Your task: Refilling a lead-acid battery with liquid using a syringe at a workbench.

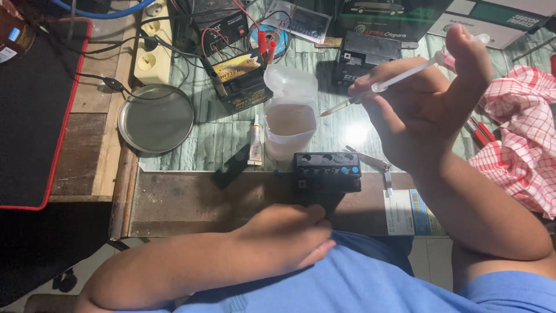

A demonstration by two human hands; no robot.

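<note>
My right hand (425, 110) is raised over the bench and holds a thin plastic syringe (399, 78), thumb on the plunger, tip pointing left toward an open translucent tub (289, 124) of cloudy liquid. A small black battery (326, 172) with a row of open filler holes, some with blue caps, sits at the bench's front edge just below the tub. My left hand (289, 237) rests against my blue shirt below the bench edge, fingers curled, holding nothing I can see.
A second battery (243, 81) with red and black clip leads stands behind the tub. A round metal dish (155, 119) lies left, a small glue tube (255, 142) beside the tub, metal pliers (376, 165) right of the battery, a red checked cloth (521, 139) far right.
</note>
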